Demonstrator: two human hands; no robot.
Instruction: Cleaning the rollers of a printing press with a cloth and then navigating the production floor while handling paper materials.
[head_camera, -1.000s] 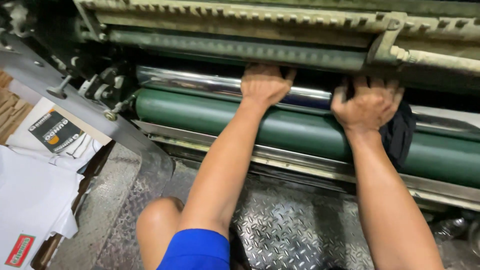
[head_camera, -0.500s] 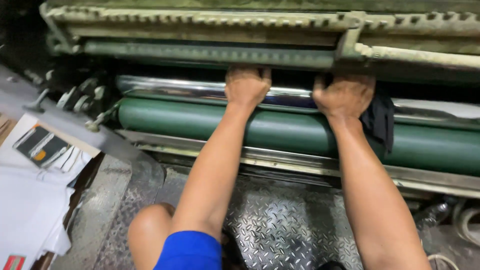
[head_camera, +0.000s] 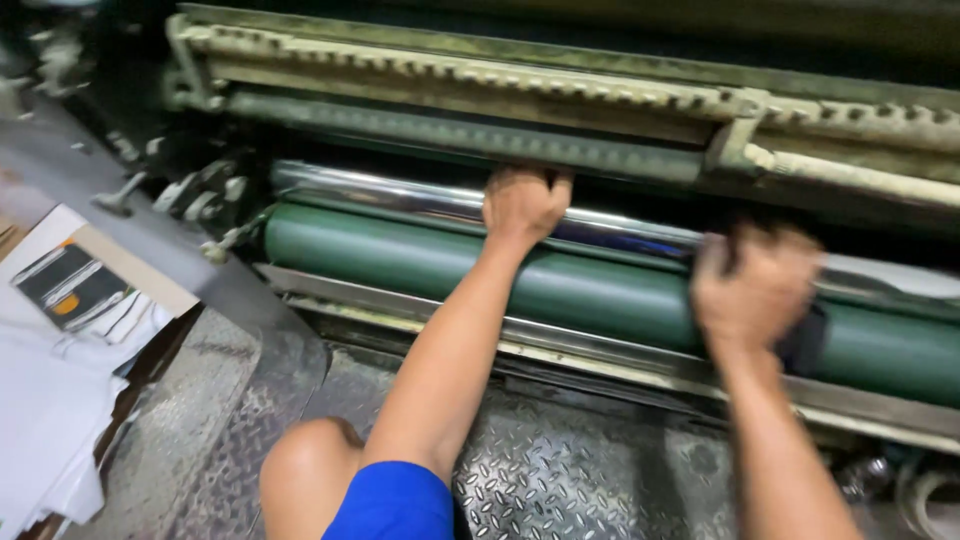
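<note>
L hand (head_camera: 524, 203) fingers curled over the chrome roller (head_camera: 400, 200) above the green roller (head_camera: 420, 262), prob for bracing. R hand (head_camera: 755, 288), blurred, fingers closed on dark rag (head_camera: 805, 340) against green roller, as if wiping. Far left: white paper stack (head_camera: 50, 420), dark printed sheet w/ orange spot (head_camera: 70, 288)

Roller (head_camera: 420, 262) lies crosswise in the machine, with the shiny bar (head_camera: 400, 198) directly behind and above it and the toothed rail (head_camera: 450, 75) further back. Left hand (head_camera: 522, 205) rests on the bar; right hand (head_camera: 755, 290), to its right, sits over the roller with a cloth (head_camera: 805, 340) beneath it. Tread-plate floor (head_camera: 570, 470) lies before the machine, with the paper stack (head_camera: 50, 400) at far left.
</note>
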